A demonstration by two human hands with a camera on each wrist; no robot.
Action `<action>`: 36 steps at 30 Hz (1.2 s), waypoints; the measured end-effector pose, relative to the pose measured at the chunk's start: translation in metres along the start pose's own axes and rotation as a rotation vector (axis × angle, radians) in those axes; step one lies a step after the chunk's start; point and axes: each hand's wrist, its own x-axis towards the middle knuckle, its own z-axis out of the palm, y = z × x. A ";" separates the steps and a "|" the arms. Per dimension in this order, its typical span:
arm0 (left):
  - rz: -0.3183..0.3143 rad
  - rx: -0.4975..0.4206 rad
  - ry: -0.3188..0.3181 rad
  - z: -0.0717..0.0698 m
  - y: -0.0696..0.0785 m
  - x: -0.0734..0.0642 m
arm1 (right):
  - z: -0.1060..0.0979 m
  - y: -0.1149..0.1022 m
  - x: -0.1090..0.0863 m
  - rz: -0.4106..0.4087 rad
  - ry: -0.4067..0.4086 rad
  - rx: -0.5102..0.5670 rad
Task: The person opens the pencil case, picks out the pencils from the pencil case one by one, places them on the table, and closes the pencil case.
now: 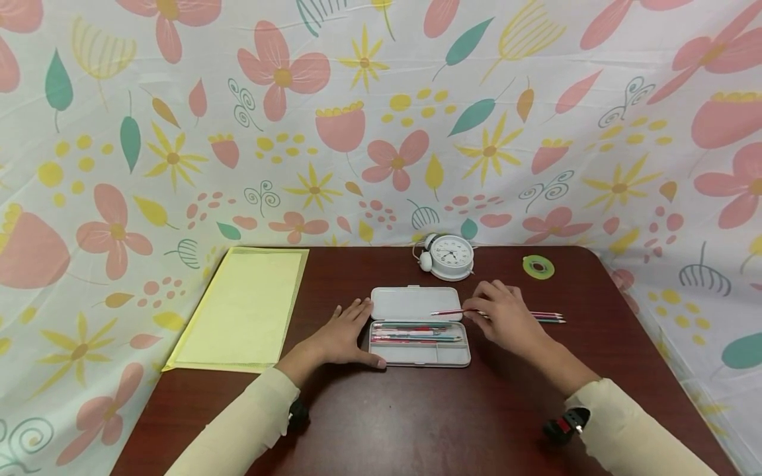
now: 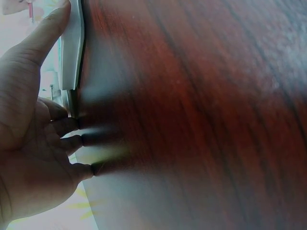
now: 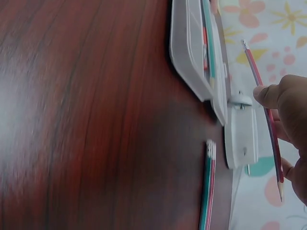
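Note:
A white pencil case [image 1: 452, 356] lies open on the table, its lid [image 1: 399, 304] folded back. Several pencils [image 1: 411, 330], red and teal, lie in its long compartment. My left hand [image 1: 342, 338] rests against the case's left side, fingers spread, thumb at the front corner. In the right wrist view, a red pencil [image 3: 255, 68] is pinched between thumb and fingers of my right hand [image 3: 292, 108], tip downward in that view. The head view has this hand just right of the lid. More pencils [image 1: 549, 318] lie on the table beyond it.
A white alarm clock [image 1: 451, 256] stands behind the case. At the back right is a roll of green tape [image 1: 538, 267]. A yellow padded sheet [image 1: 241, 311] lies on the left of the brown table [image 1: 381, 423]. A flower-patterned cloth [image 1: 381, 132] hangs behind.

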 end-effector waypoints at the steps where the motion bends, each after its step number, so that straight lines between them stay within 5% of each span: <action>1: 0.000 0.002 -0.001 0.000 0.000 0.000 | -0.001 0.002 -0.002 0.005 0.002 -0.001; 36: -0.009 0.000 -0.006 0.002 -0.001 0.002 | -0.005 0.069 -0.063 0.156 -0.099 -0.095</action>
